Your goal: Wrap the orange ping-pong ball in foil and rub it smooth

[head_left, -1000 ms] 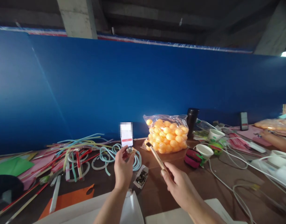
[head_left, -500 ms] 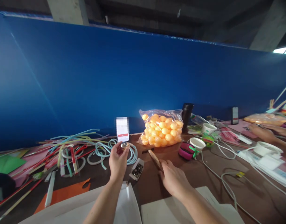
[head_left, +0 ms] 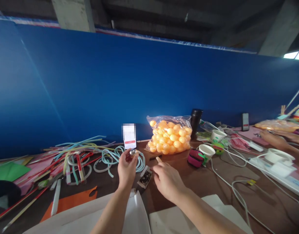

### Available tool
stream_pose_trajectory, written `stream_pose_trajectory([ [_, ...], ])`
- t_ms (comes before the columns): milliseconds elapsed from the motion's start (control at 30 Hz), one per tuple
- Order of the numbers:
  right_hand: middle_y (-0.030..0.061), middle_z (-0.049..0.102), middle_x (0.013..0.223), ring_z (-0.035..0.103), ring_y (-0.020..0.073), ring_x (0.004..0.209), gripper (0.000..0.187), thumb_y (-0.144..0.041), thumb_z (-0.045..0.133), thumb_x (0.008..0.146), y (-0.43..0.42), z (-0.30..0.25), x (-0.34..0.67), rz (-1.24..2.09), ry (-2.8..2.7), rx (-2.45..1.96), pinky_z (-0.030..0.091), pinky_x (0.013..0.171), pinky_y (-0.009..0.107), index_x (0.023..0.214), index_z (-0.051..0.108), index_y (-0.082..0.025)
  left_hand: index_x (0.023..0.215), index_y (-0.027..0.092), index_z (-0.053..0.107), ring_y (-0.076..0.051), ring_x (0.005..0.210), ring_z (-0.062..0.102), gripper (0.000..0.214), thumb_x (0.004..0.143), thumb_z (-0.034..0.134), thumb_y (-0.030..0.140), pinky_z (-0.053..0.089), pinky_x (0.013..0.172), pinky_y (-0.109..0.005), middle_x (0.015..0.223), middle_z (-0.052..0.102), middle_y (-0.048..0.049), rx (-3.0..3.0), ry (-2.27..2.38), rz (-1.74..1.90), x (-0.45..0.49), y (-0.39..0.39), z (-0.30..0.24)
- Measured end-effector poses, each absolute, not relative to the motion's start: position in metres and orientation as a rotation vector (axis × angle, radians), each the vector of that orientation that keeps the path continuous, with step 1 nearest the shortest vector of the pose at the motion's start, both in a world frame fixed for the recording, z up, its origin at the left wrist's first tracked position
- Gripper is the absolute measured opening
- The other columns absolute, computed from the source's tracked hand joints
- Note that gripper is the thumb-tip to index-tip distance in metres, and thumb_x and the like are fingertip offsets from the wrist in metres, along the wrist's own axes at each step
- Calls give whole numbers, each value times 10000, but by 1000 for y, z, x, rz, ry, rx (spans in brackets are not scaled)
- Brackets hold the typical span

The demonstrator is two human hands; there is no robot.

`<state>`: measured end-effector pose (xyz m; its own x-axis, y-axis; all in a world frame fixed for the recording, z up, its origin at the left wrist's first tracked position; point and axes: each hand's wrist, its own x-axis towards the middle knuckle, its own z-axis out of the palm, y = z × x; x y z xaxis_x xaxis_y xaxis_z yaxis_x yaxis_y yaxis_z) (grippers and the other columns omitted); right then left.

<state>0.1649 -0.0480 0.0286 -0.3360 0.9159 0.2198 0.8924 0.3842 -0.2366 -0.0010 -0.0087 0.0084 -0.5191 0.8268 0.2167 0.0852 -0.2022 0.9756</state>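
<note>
My left hand point(head_left: 126, 169) is raised over the brown table point(head_left: 213, 185), with a small shiny metal ball point(head_left: 133, 152) pinched in its fingertips. My right hand point(head_left: 167, 180) is low over the table, its fingers stretched out to the left and holding nothing. Its fingertips are right beside a small open box of dark bits point(head_left: 145, 177). A wooden stick point(head_left: 159, 159) with a dark tip lies on the table just beyond the right hand, which partly hides it.
A bag of orange balls point(head_left: 169, 135), a dark flask point(head_left: 196, 118) and a propped card point(head_left: 129, 136) stand by the blue wall. Coloured tubes point(head_left: 78, 156) pile up on the left. Paper cups point(head_left: 207, 150), a pink pouch point(head_left: 195, 158), white cables and another person's arm point(head_left: 276, 139) are on the right. White boxes point(head_left: 137, 217) sit nearest me.
My right hand lowered the wooden stick onto the table, let it go and moved left towards the small box. My left hand has kept the metal ball raised.
</note>
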Motion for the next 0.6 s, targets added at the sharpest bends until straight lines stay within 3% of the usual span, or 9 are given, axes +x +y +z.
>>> stream_pose_trajectory([
  [133, 94, 703, 929, 651, 232, 915, 216, -190, 516, 889, -35, 30, 148, 88, -2390, -1592, 461, 756, 283, 825, 723, -185, 1097, 142, 617, -224, 840, 673, 496, 682, 735, 386, 527, 760, -342, 935, 708, -108, 1086, 1485, 1771, -1, -8, 7],
  [600, 139, 722, 981, 674, 275, 931, 293, -60, 435, 876, -29, 28, 132, 81, -2382, -1645, 474, 716, 310, 960, 700, -153, 1081, 143, 619, -226, 822, 669, 520, 665, 738, 431, 516, 764, -353, 958, 694, -111, 1032, 1446, 1793, 2, -8, 6],
])
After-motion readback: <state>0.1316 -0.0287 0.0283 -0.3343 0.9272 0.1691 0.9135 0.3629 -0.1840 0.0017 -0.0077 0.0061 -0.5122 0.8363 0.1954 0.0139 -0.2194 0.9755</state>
